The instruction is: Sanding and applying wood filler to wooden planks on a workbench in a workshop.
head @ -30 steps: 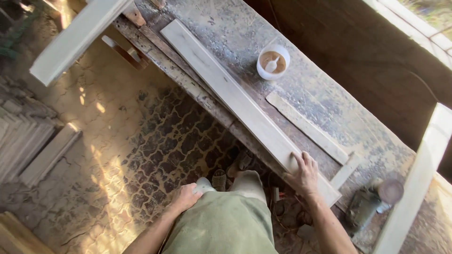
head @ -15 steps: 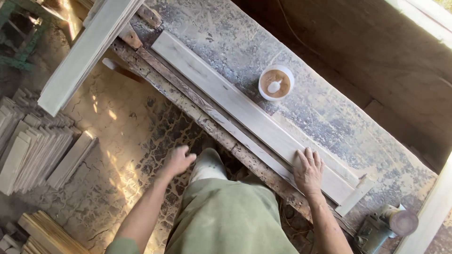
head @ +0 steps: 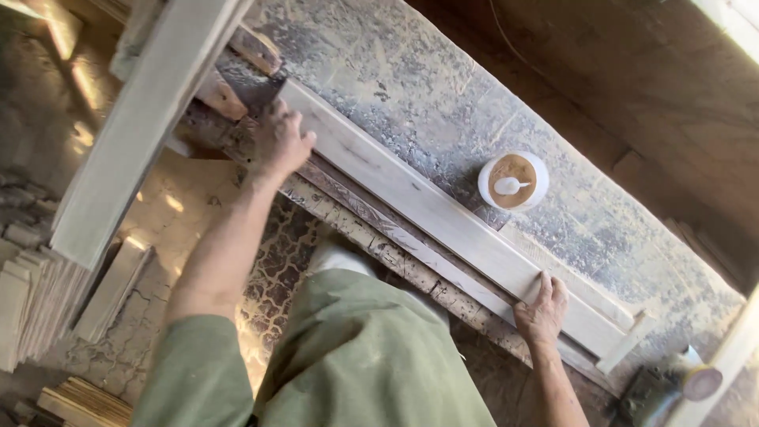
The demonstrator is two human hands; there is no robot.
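The plank (head: 443,217) is long, pale and flat, its face smooth and faintly streaked with grey, and it lies along the near edge of the counter (head: 443,103), slanting from upper left to lower right in the head view. The left hand (head: 278,142) rests on its far end, fingers spread over the top and the near edge, palm down. The right hand (head: 542,310) is laid on the near side close to the other end, fingers flat on the face and the thumb at the edge. Neither hand is closed round the plank; both press on it with the fingers loosely open. The plank runs between the two hands, so that each arm reaches to one end of it.

Just beyond the plank, about midway along it, stands a round white cup (head: 513,180) on the dusty counter. It holds a brown, sawdust-like mass with a small white spoon-like piece lying in it. A thin strip (head: 581,277) lies on the counter behind the plank near the right hand. A broad pale board (head: 134,134) slants across the upper left. Below it, on the floor (head: 158,237), lie stacks of short slats (head: 32,300).
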